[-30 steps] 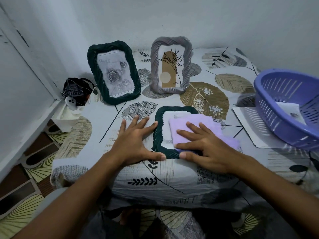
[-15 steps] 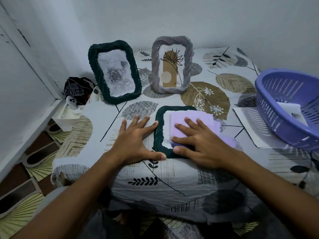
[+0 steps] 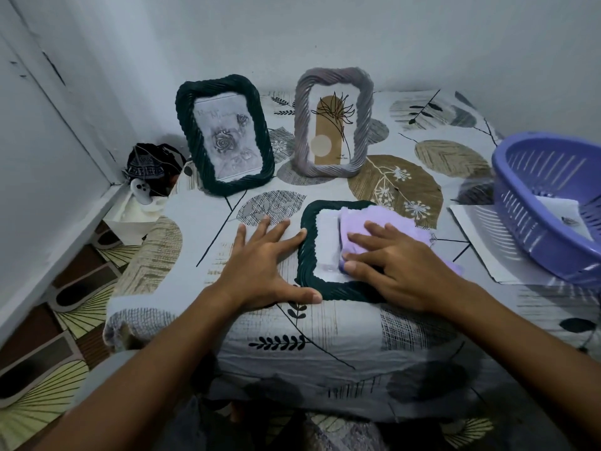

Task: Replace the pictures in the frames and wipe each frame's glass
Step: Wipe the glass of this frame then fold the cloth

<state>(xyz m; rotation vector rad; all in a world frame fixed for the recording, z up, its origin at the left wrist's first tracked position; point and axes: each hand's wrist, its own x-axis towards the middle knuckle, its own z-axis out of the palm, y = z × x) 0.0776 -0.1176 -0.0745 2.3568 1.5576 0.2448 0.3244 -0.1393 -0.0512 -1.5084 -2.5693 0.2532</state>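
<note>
Wiping the glass of the flat frame [image 3: 307,252], the right hand [image 3: 395,266] is pressing a lilac cloth [image 3: 388,222] down with fingers spread nearly straight. Compared with a second ago, the cloth is sitting further toward the frame's right, leaving the left strip of glass uncovered, which suggests a stroke is underway. The left hand [image 3: 260,265] is staying flat and wide on the bench [image 3: 201,219], thumb and forefinger touching the frame's left edge to steady it. The green frame [image 3: 224,138] and grey frame [image 3: 333,122] are standing upright behind, unmoved.
</note>
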